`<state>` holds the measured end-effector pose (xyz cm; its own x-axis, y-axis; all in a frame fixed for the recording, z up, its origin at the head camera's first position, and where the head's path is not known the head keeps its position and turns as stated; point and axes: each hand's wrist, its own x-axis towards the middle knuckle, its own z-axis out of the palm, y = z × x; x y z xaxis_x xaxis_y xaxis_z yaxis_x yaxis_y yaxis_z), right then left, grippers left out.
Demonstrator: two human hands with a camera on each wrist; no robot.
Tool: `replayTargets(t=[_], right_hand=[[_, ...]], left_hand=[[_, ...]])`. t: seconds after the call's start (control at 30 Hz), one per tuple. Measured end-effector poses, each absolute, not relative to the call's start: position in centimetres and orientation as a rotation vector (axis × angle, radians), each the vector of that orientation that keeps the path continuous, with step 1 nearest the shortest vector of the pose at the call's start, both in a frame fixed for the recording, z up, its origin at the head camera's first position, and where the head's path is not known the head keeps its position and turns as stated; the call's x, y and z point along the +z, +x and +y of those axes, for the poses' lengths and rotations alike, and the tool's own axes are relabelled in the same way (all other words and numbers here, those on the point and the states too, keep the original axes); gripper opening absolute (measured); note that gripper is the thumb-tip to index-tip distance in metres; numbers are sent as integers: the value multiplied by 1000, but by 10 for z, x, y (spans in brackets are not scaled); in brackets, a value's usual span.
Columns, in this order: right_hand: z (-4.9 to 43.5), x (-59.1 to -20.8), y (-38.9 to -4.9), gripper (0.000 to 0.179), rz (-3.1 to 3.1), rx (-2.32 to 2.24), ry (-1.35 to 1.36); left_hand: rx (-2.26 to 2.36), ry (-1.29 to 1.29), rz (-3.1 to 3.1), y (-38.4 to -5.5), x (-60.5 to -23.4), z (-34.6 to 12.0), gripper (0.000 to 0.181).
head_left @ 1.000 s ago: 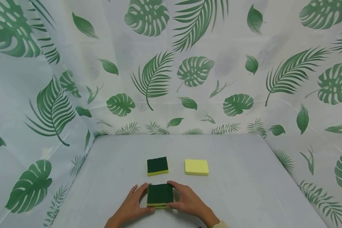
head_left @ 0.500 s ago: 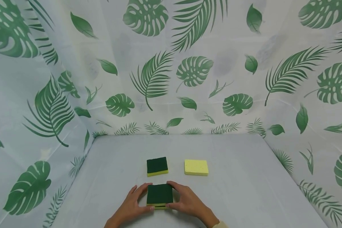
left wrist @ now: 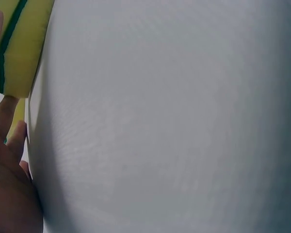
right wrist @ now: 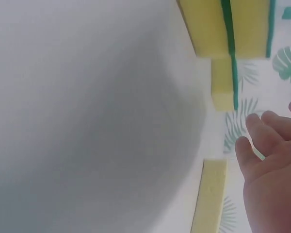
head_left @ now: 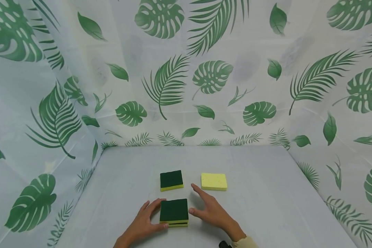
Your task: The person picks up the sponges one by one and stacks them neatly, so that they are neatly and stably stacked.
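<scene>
1. Sponge stack [head_left: 174, 210]: two sponges, one on the other, each green over yellow, lying on the white table [head_left: 251, 198] in front of the person; near edges look roughly flush.
2. Left hand [head_left: 142, 221]: holds the stack's left side, thumb at the near corner, a finger round the far one.
3. Right hand [head_left: 216, 213]: spread wide, holding nothing. Thumb tip is just beside the stack's right edge; whether it touches cannot be told.
4. Beyond the stack: a green-topped sponge [head_left: 172, 179] and, to its right, a yellow sponge [head_left: 214, 181], well apart from each other.
5. Judgement: the step in hand seems to be steadying the stack with one hand. A light grip should serve; soft foam probably bows if squeezed.
6. Advice: keep the left hand low, bracing both layers so that the upper cannot slide.
7. Caution: the right thumb, so close, could knock the top sponge askew; best moved straight outward.
</scene>
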<state>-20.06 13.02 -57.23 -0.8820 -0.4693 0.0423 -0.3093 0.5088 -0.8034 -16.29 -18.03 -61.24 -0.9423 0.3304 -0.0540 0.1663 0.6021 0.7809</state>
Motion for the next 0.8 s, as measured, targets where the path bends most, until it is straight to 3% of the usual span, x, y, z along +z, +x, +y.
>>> replayTargets(t=[0.8], right_hand=[[191,-574,-228,91,2762,-1264,-454]], left_hand=[[1273,443,2638,-164,-619,-182,89]])
